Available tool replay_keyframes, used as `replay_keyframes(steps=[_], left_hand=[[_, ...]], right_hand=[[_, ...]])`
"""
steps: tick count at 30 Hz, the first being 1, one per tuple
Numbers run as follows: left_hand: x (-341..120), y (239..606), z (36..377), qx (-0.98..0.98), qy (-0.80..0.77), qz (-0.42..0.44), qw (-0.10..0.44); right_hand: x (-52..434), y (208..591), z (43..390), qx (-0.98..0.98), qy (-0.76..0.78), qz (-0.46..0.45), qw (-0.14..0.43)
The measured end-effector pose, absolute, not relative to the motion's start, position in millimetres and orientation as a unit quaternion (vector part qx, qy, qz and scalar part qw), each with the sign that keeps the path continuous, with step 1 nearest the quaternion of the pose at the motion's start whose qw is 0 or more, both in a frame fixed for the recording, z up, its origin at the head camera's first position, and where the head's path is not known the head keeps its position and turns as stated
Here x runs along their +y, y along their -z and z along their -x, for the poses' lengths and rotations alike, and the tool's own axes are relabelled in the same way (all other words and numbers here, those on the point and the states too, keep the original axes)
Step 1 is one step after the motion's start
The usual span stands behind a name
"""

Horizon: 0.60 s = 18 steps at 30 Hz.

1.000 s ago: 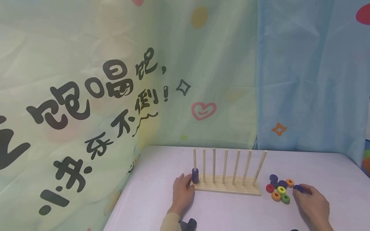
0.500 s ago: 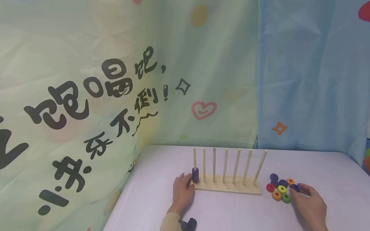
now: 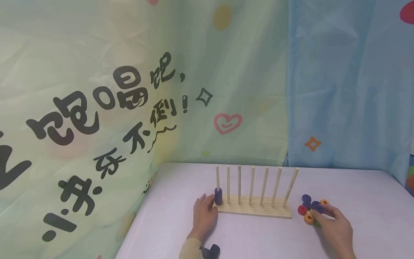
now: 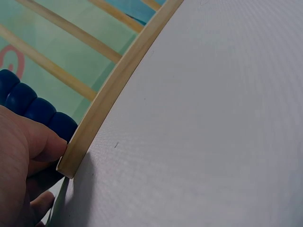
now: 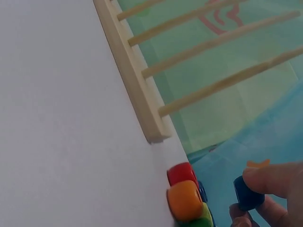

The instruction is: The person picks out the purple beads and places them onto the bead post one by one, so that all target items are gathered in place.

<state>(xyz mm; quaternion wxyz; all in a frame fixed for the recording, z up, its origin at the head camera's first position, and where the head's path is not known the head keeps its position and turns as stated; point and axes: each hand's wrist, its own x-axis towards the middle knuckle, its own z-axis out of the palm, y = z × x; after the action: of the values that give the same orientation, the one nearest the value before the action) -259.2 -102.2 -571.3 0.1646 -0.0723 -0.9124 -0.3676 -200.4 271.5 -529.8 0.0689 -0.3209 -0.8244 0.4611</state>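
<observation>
Head view: right grip (image 3: pixel 336 227) pinches a round bead (image 3: pixel 318 208), left grip (image 3: pixel 205 214) a wooden base (image 3: pixel 255 211).

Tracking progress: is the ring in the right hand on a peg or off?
Off. The right hand pinches the dark blue ring, apart from the wooden pegs.

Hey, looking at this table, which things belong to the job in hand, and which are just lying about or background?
Seem part of the job:
peg rack, touched by the left hand
blue rings threaded on it
ring in the right hand
probably the loose rings too

Seem incidental:
curtains
table, only a support
black wrist device
</observation>
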Motion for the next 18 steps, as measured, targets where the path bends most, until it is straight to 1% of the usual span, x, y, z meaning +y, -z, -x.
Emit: replay_keyframes(steps=[3, 6, 10, 14, 18], left_hand=[[-103, 571, 259, -0.913, 0.367, 0.072, 0.164], [-103, 571, 259, -0.913, 0.365, 0.075, 0.167], [-103, 568, 259, -0.911, 0.365, 0.079, 0.172], [-103, 570, 259, -0.912, 0.365, 0.078, 0.170], [-104, 571, 259, -0.912, 0.364, 0.079, 0.170]], right_hand=[[265, 533, 199, -0.826, -0.463, 0.313, 0.072], [259, 535, 198, -0.828, -0.461, 0.314, 0.058], [251, 536, 194, -0.838, -0.449, 0.303, 0.060], [244, 536, 191, -0.852, -0.432, 0.283, 0.085], [238, 538, 189, -0.856, -0.425, 0.280, 0.095]])
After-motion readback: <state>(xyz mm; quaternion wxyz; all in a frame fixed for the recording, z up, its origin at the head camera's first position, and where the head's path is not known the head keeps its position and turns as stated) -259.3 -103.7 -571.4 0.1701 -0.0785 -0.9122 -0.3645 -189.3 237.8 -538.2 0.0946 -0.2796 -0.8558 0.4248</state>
